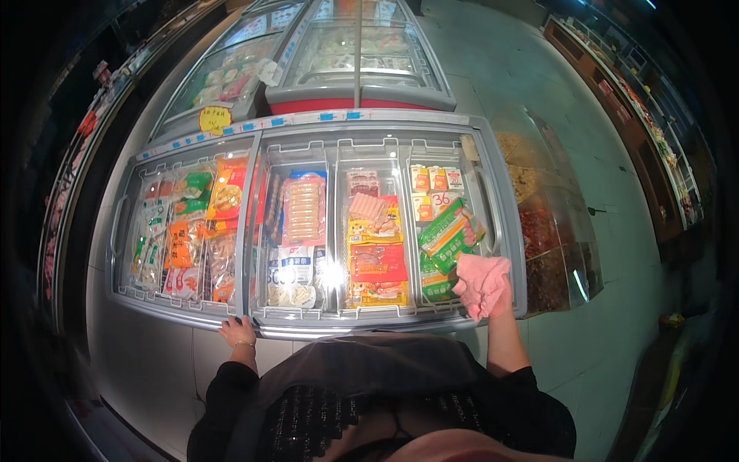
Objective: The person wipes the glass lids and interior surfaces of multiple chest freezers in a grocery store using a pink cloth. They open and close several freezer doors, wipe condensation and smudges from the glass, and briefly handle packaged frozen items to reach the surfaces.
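Note:
A chest freezer [488, 130] with sliding glass lids stands before me, wire baskets of packaged frozen food inside. My right hand [503, 297] holds a pink cloth [482, 283] over the glass near the front right corner. Beneath the glass beside the cloth lie green food packages [450, 234] and small cartons [437, 178]. My left hand [238, 332] rests on the freezer's front edge, close to the middle frame bar [249, 231], holding nothing that I can see. Packs of sausages [304, 208] and red and yellow packages [378, 263] fill the middle baskets.
More glass-topped freezers [361, 86] adjoin the far side, with an upright pole [357, 52] there. Clear bins of food [540, 231] stand close on the right. Long display shelves run along the left [86, 150] and right [629, 115]. A yellow sign [215, 120] bears writing.

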{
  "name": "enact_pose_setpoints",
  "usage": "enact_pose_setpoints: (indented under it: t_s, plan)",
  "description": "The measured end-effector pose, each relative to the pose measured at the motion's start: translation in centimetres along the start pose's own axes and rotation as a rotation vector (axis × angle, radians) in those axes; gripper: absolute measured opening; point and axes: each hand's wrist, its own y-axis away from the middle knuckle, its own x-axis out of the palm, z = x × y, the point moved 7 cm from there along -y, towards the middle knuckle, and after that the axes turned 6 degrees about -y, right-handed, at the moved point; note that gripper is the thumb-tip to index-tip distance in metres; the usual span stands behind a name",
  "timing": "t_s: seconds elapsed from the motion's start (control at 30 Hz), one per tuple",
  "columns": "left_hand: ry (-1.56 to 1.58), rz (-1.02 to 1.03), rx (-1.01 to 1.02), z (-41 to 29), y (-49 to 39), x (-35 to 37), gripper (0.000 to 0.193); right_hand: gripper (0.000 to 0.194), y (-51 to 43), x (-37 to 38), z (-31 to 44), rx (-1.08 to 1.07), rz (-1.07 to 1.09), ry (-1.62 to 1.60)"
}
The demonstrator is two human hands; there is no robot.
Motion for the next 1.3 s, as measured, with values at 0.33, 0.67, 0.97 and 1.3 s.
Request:
enact_pose_setpoints:
  t_s: [0.33,0.67,0.97,1.3]
  plan:
    - [0.301,-0.154,0.425,-9.5,-3.8,-3.4,0.053,0.048,0.2,10.3,-2.1,-0.886,-0.421,1.586]
    - [0.631,0.017,0.939,-15.6,-3.1,-4.6,0.041,0.037,4.6,13.4,-16.6,-0.866,-0.781,0.641]
    - [0.647,0.187,1.159,-15.8,0.4,-5.0,0.033,0.079,10.6,13.3,-25.4,-0.863,-0.931,0.336]
    - [0.376,0.397,1.434,-17.9,12.7,-5.4,0.036,0.039,23.2,12.5,-33.7,-1.178,-0.705,0.195]
